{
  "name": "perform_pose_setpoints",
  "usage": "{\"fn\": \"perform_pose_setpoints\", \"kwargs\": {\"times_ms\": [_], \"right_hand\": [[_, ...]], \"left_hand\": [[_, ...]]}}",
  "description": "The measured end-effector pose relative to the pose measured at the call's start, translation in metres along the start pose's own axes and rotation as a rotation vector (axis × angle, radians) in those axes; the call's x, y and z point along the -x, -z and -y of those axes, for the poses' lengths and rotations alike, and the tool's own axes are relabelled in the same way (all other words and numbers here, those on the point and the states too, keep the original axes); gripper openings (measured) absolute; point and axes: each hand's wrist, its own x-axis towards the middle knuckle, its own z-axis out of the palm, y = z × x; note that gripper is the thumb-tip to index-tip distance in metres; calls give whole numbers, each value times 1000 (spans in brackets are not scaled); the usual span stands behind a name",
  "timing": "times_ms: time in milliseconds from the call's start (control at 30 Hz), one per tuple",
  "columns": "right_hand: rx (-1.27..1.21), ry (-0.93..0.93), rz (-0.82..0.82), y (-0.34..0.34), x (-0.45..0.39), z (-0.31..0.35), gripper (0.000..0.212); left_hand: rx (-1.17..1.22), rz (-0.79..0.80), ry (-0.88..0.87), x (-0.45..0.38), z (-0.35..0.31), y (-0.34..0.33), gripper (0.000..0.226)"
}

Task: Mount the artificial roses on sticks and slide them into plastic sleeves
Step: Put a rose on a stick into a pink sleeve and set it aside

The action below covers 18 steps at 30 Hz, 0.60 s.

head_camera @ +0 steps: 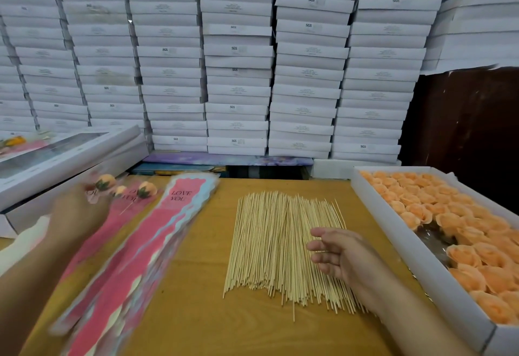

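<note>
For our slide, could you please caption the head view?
Right hand hovers over sticks between rose tray and sleeves.

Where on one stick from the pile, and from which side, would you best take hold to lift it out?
Pinch one of the sticks near its blunt near end, likely from the pile's right edge, where the right hand hovers open. They lie flat, points away, and loose ends fan out along the near edge.

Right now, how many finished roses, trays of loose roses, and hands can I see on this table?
Finished roses in sleeves: 3
Tray of loose roses: 1
Hands: 2, the left hand and the right hand
Total: 6
</note>
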Motion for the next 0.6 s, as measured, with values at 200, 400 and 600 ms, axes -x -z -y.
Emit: {"fn": "perform_pose_setpoints", "kwargs": {"times_ms": [200, 400, 600], "right_hand": [[6, 8, 4, -1, 2, 1, 22], [18, 9, -3, -1, 3, 2, 22], [28, 6, -13, -1, 3, 2, 22]], "left_hand": [[126, 245, -82, 53, -64, -41, 36], [74, 414, -173, 110, -90, -83, 44], [4, 525, -247, 139, -87, -108, 44]]}}
